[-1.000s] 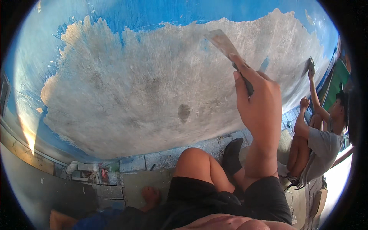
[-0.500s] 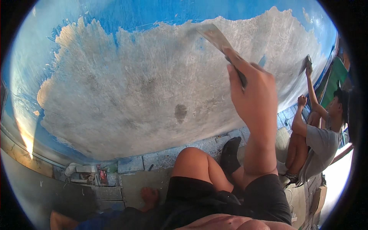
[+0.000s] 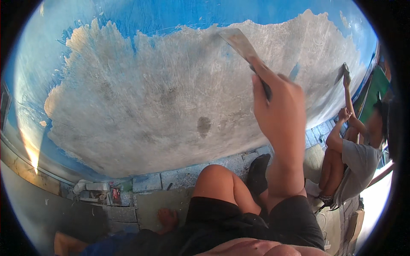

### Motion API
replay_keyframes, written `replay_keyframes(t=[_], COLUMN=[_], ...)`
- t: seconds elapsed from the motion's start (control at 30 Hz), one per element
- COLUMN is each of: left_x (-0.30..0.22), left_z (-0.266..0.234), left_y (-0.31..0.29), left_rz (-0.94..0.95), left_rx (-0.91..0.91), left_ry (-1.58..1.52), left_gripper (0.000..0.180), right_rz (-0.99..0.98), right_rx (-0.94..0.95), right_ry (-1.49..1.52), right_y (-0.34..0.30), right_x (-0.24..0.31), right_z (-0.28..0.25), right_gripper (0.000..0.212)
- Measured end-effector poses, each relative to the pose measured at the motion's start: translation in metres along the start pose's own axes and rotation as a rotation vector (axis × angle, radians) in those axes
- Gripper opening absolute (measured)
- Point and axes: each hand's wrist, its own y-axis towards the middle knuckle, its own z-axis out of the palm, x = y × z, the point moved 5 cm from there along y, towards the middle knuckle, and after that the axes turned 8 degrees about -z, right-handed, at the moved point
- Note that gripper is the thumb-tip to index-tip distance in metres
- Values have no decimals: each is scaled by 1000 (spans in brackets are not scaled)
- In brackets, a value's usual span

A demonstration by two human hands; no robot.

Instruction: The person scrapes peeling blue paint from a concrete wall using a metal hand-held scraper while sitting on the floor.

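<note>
My right hand [image 3: 279,100] is closed round the handle of a putty knife [image 3: 239,45], with the thumb along it. The wide metal blade points up and left. Its edge lies at or just over the wall [image 3: 162,115], near the upper border of a large bare grey patch; I cannot tell whether it touches. Blue paint [image 3: 171,15] surrounds that patch, with ragged, flaking edges. My left hand does not show for certain. A small blurred shape [image 3: 167,217] on the floor at lower left could be a hand or a foot.
At the right a co-worker [image 3: 361,158] in a grey shirt crouches, one raised hand holding a tool [image 3: 345,68] to the wall. Bent legs in black shorts [image 3: 215,209] fill the lower middle. Paving blocks [image 3: 147,182] line the wall's foot, with rubble [image 3: 92,192] at left.
My right hand has shifted slightly left and down, still round the putty knife, while the view itself has moved a little. The co-worker's tool stays at the wall.
</note>
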Motion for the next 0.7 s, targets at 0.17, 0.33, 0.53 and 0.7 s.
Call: replay_keyframes(t=[0.17, 0.33, 0.53, 0.7], left_x=[5, 3, 7, 3], left_z=[-1, 2, -1, 6], left_y=[-2, -4, -4, -5], left_rz=[0, 6, -5, 8], left_rx=[-10, -9, -28, -32], left_ry=[15, 13, 19, 23], left_gripper=[39, 40, 40, 41], right_rz=[-4, 9, -30, -24], right_rx=[-6, 13, -33, -49], right_ry=[-3, -67, -41, -127], right_y=[-3, 6, -2, 5], right_x=[4, 2, 9, -4], right_z=[-2, 9, -2, 17], right_gripper=[36, 35, 32, 32])
